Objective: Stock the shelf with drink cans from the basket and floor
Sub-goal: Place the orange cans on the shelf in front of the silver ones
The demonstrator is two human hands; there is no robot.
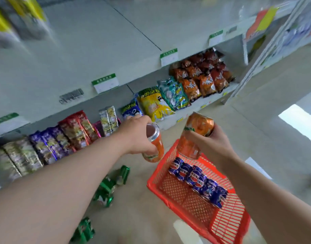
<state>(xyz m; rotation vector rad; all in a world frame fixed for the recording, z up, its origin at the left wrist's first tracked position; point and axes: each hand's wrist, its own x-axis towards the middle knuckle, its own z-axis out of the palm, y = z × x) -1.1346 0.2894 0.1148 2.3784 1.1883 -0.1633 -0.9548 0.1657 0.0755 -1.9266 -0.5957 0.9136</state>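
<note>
My left hand (136, 136) grips an orange drink can (155, 147), held tilted above the floor just left of the basket. In my right hand (210, 143) are two orange cans: one (200, 125) up high and another (187, 147) hanging below it, over the basket's far corner. The red plastic basket (227, 224) stands on the floor at lower right, with a row of several blue cans (197, 176) lying inside it. Several green cans (107, 189) lie on the floor at lower centre. A white shelf (102, 46) spreads above, mostly bare.
The bottom shelf holds snack bags: purple and red packs (63, 138) at left, yellow and teal bags (161, 101) in the middle, orange and brown bags (204, 76) at right. Green-edged price tags (105, 83) line the shelf edge. Yellow-topped items (15, 20) stand blurred at top left.
</note>
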